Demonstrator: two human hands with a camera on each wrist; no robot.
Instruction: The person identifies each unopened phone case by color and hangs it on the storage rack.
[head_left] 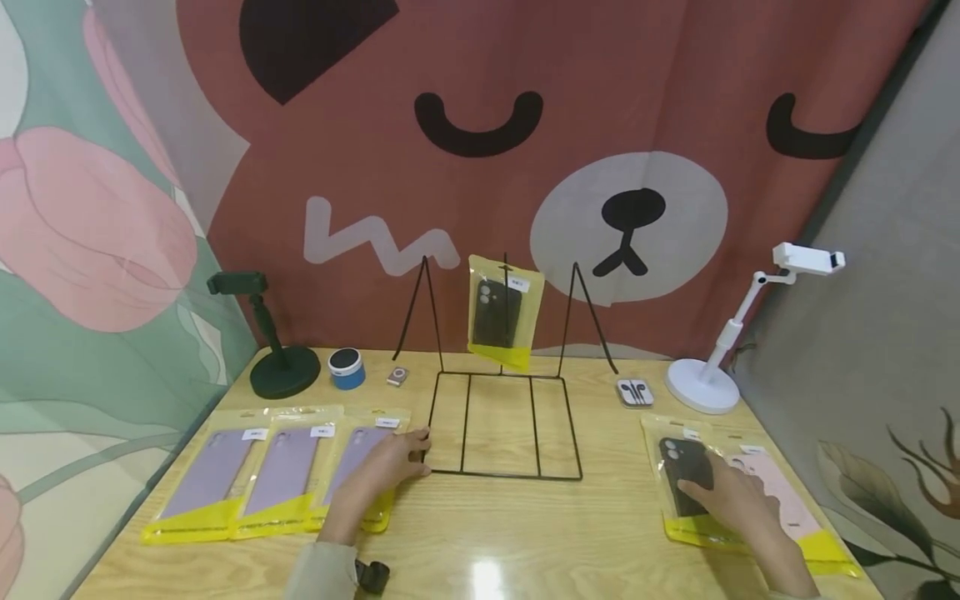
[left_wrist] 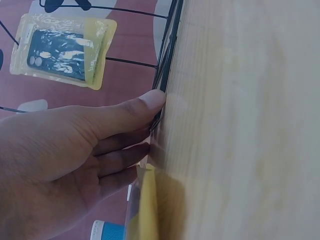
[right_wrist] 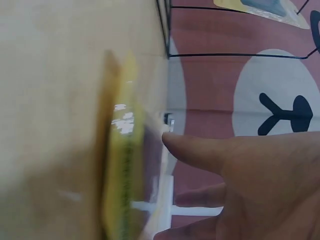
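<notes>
Both hands lie flat on the wooden counter [head_left: 495, 533], well apart, one at each side of the black wire rack [head_left: 504, 425] that stands in the middle. The left hand [head_left: 382, 471] rests with straight fingers on the rightmost of three purple phone cases [head_left: 360, 467] laid in a neat row at the near left, and its fingertips touch the rack's near left corner, as though steadying the frame. The right hand [head_left: 738, 500] lies with relaxed fingers on the bagged black case [head_left: 684, 479] at the near right, which overlaps a pink case [head_left: 780, 500] beside it; it presses rather than grips.

One more black case in a yellow bag [head_left: 501, 321] hangs on the rack's upright, facing the person, so the rack appears to serve as a display. Farther back stand a dark phone stand [head_left: 279, 354], a small blue speaker [head_left: 347, 367], an earphone box [head_left: 634, 392] and a white phone stand [head_left: 720, 358], set to either side so the middle is left to the rack.
</notes>
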